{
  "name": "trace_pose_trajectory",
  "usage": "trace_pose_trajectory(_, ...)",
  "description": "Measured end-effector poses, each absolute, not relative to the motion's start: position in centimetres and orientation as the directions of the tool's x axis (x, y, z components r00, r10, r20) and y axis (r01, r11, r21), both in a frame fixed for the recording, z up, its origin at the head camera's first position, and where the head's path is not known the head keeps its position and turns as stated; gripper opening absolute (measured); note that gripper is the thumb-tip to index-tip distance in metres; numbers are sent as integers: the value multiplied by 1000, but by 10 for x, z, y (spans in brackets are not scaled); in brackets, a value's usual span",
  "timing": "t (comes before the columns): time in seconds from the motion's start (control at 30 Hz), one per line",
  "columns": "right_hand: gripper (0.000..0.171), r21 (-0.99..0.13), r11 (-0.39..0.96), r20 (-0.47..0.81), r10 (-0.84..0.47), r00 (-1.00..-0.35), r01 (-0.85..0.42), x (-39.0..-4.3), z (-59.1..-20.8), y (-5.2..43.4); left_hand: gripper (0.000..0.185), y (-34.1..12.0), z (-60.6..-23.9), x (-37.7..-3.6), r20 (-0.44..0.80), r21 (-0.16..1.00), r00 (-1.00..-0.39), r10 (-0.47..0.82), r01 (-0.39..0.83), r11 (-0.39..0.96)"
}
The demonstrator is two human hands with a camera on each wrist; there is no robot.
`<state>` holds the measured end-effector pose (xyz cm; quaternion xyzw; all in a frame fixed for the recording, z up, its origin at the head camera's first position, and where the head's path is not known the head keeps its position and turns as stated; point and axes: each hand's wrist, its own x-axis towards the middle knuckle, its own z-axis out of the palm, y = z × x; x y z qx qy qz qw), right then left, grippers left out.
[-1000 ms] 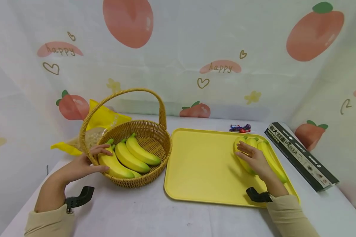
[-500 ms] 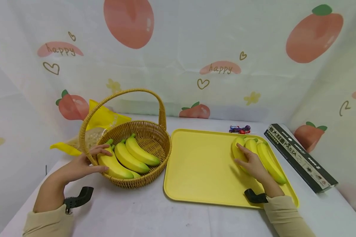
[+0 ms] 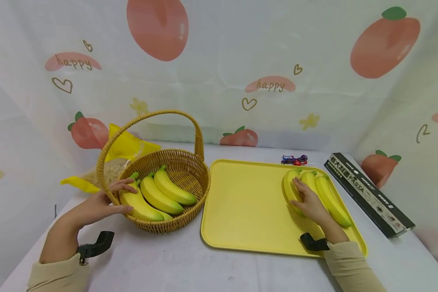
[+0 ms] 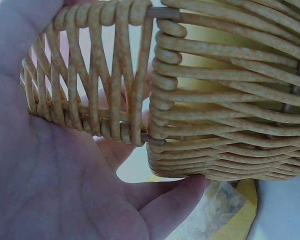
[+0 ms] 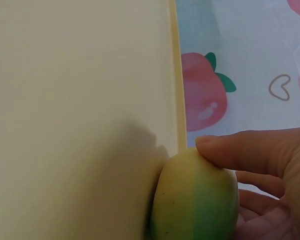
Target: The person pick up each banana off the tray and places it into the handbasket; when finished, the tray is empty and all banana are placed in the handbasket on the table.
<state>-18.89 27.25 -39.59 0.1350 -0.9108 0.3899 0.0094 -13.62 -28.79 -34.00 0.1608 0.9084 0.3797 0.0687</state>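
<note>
On tray (image 3: 248,211), right hand (image 3: 308,202) grips banana bunch (image 3: 328,194) (left hand (image 3: 98,207) holds basket (image 3: 182,162)).

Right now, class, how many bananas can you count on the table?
6: three in the wicker basket by the left hand, three on the yellow tray under the right hand. More may be hidden beneath.

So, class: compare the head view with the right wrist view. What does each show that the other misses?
Only the head view shows the basket, left hand, pasta box and all three tray bananas. Only the right wrist view shows, close up, the thumb pressing the banana's green end. Both show the right hand on a banana on the yellow tray.
</note>
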Motion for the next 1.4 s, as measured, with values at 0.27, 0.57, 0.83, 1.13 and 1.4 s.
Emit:
trace_pose_trajectory(0.27,71,-675,704,54,-250,-967,-220,-190,-400,274,38,-289,-341,-136,14,707,-937,350,257,659)
trace_pose_trajectory(0.57,75,-687,697,2,-284,-959,-207,-187,-399,271,38,-288,-340,-136,12,706,-937,348,255,661)
trace_pose_trajectory(0.83,74,-685,696,19,-279,-960,-216,-187,-395,266,40,-287,-340,-135,-20,703,-942,334,224,675)
trace_pose_trajectory(1.13,74,-709,650,31,-358,-933,-273,-183,-383,260,40,-286,-339,-135,-17,708,-940,341,229,668)
trace_pose_trajectory(1.4,67,-694,626,40,-460,-887,-356,-178,-368,247,40,-287,-340,-136,-14,715,-940,342,230,660)
